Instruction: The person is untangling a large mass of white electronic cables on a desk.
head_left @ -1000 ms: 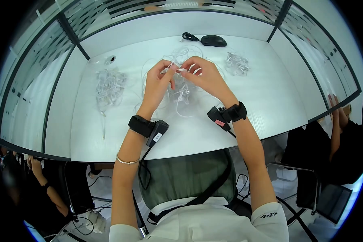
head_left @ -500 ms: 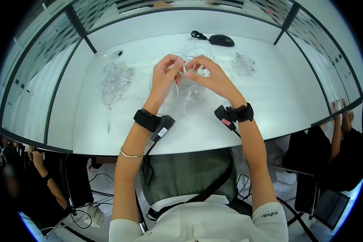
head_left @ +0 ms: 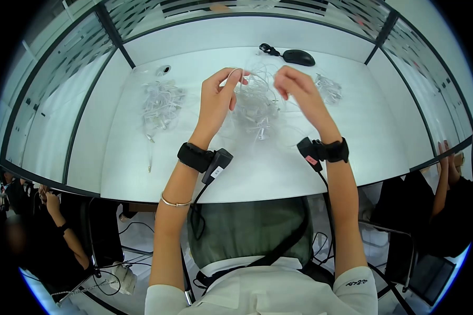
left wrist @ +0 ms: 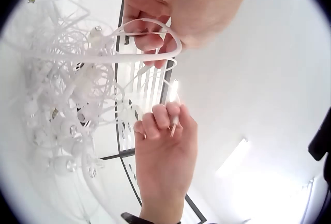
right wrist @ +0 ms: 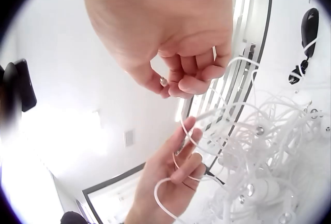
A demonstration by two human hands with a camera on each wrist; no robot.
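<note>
A tangle of white earphone cables lies mid-table, its earbuds and loops in front of my two hands. My left hand grips a white cable between thumb and fingers, with loops of it hanging down past the palm in the right wrist view. Apart from it on the right, my right hand is raised beside the tangle with fingers curled. It pinches a slim white plug, whose metal tip sticks out by the thumb.
A second heap of white cables lies at left, one strand trailing toward the front. A smaller white bundle is at right. Behind stands a black mouse with its cord coiled. Low partition walls enclose the table.
My hands were together at the cable; the right hand has pulled away to the right with the plug. My left hand keeps its grip, and the head view has shifted slightly.
</note>
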